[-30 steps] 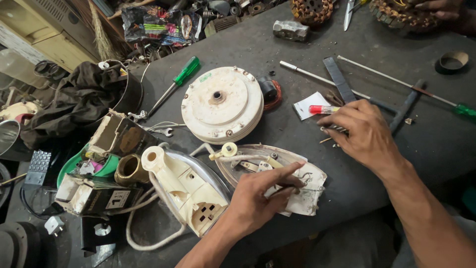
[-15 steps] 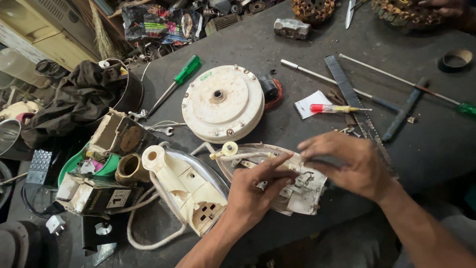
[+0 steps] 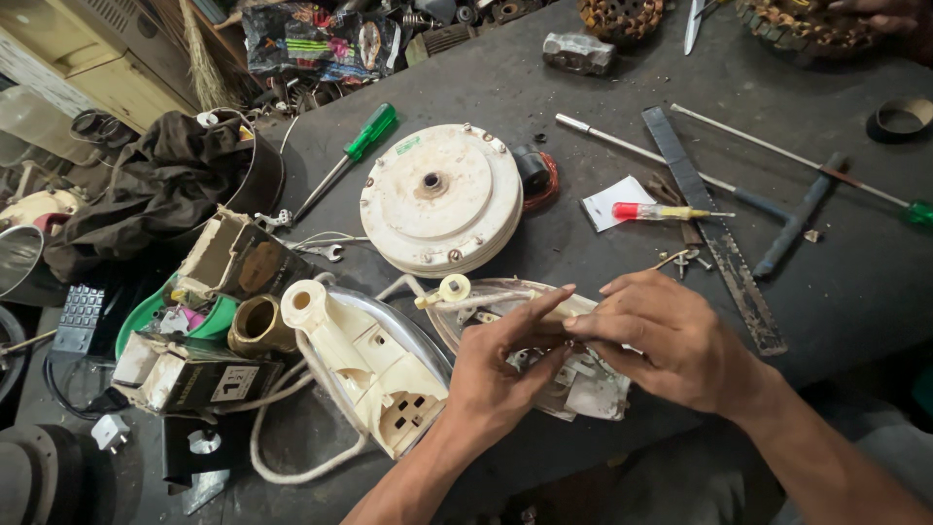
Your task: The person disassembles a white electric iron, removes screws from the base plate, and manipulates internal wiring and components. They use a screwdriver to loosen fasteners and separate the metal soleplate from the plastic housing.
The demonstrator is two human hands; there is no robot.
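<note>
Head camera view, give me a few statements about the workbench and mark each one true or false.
1. Both hands, left hand and right hand, meet over the opened iron base. True.
2. The green-handled screwdriver is in the right hand. False: it lies on the table, left of the round white disc.
3. The red-handled tester screwdriver lies untouched. True.
4. The cream iron cover sits right of the hands. False: it is left.
</note>
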